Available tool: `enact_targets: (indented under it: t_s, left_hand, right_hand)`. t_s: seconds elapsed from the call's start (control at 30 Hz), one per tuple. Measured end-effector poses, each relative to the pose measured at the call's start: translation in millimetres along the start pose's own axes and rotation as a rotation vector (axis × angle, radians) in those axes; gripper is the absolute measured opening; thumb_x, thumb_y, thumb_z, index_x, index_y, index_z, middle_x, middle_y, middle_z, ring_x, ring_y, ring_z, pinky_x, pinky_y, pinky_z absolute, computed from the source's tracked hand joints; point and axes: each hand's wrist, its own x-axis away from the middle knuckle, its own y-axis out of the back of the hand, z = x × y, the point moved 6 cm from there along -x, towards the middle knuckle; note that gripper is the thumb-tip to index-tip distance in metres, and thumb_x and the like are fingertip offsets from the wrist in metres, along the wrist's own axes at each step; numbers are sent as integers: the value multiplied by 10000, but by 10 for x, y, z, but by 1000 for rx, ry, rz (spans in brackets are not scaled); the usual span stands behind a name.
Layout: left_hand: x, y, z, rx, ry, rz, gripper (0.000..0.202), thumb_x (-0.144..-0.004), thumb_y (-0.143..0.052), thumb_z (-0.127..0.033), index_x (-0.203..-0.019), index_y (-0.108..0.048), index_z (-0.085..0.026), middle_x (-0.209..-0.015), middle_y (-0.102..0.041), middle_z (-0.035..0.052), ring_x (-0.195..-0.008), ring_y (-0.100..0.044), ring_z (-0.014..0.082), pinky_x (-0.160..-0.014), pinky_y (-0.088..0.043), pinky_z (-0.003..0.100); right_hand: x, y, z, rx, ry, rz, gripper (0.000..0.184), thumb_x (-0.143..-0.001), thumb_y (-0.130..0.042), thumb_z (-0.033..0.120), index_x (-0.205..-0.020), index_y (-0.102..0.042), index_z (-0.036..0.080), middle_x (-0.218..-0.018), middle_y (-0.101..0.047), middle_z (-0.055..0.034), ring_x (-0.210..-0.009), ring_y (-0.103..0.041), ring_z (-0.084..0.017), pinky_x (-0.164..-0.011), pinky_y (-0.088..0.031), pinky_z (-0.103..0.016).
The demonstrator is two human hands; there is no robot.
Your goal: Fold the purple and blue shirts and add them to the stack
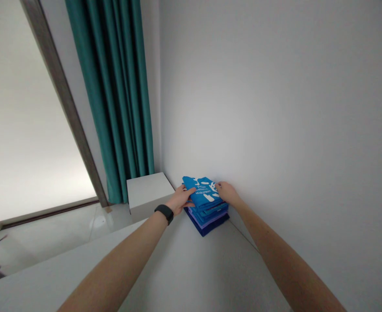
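Observation:
A folded blue cloth item [201, 190] with white print and the word MARATHON lies on top of a stack of folded fabric [207, 221] in blue, purple and navy. Whether it is a shirt or a bag, I cannot tell. My left hand [180, 199], with a black watch on the wrist, grips its left edge, thumb on top and fingers partly under it. At the right edge, my right hand [227, 192] is closed on the cloth, its fingertips partly hidden. The stack sits close to the wall.
The stack rests on a white surface [178, 268] along a pale wall [259, 95]. Beyond its far end stands a white box-like unit [150, 188]. A green curtain [119, 95] hangs at the left, beside a framed bright panel [25, 112] above a shiny floor [64, 229].

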Motion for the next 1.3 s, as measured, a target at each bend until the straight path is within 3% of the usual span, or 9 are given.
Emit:
enact_targets:
  t_s: [0.13,0.27,0.4,0.53,0.67,0.83,0.97,1.1,1.3]
  left_hand:
    - [-47,-63,-86,-9,-39,-22,313,-788,-747,-329,-973,-547,-176,-827,-666,41,-625,-642,134,-562,-583,266]
    - [-56,-49,-11,-27,-11,-62,333,-787,-749,-347,-964,-530,-168,-761,-650,29,-595,-641,143,-563,-591,291]
    - [-31,-5,85,-30,17,-52,332,-798,-738,-366,-953,-526,-163,-719,-636,20,-586,-645,153,-556,-595,304]
    - [-37,8,79,-31,0,-38,317,-801,-734,-356,-932,-523,-158,-664,-613,3,-525,-619,144,-529,-590,313]
    - [-62,-40,-6,-27,-58,-55,295,-796,-745,-329,-894,-522,-163,-620,-575,-25,-483,-577,106,-490,-559,248]
    - [-34,-128,-37,-12,-118,-74,253,-817,-720,-314,-851,-510,-177,-673,-579,-20,-534,-587,98,-512,-561,237]
    - [14,-120,44,-30,-98,-110,234,-822,-709,-285,-844,-504,-174,-663,-575,-19,-533,-585,114,-497,-570,266]
    - [8,-101,42,-50,-92,-130,254,-788,-742,-273,-844,-518,-167,-616,-553,-31,-506,-574,115,-489,-563,264]
    - [-17,-235,-84,-32,-149,-95,192,-824,-694,-262,-860,-526,-178,-661,-584,-30,-524,-586,97,-504,-548,221]
  right_hand:
    - [8,156,26,-33,-1,-104,344,-955,-424,338,-1147,-636,147,-1153,-657,-175,-1106,-585,-289,-920,-416,-361]
    - [93,220,30,-128,22,-133,359,-881,-511,239,-1218,-604,162,-1210,-629,-146,-1097,-578,-271,-914,-435,-355]
    - [281,169,-58,-290,60,-94,381,-893,-429,257,-1222,-615,210,-1201,-634,-82,-919,-627,-192,-704,-509,-275]
    - [447,66,-208,-773,55,23,378,-871,-447,397,-1095,-689,211,-1121,-673,-58,-781,-614,-165,-502,-464,-229]
    - [502,46,-253,-1142,55,60,255,-744,-616,394,-844,-746,198,-1212,-651,-61,-857,-608,-191,-493,-439,-229]
    - [587,118,-280,-1230,81,-33,205,-722,-650,354,-825,-752,209,-1336,-577,-43,-1080,-569,-244,-564,-489,-233]
    - [748,73,-345,-1228,14,-19,313,-720,-658,385,-992,-740,253,-1480,-431,5,-1036,-590,-240,-551,-512,-249]
    - [828,43,-300,-1219,85,0,302,-771,-615,445,-960,-749,251,-1424,-505,-8,-1110,-566,-257,-613,-527,-259]
    - [764,22,-340,-1159,133,-143,263,-788,-599,433,-880,-761,247,-1353,-571,-28,-1196,-521,-264,-730,-539,-295]
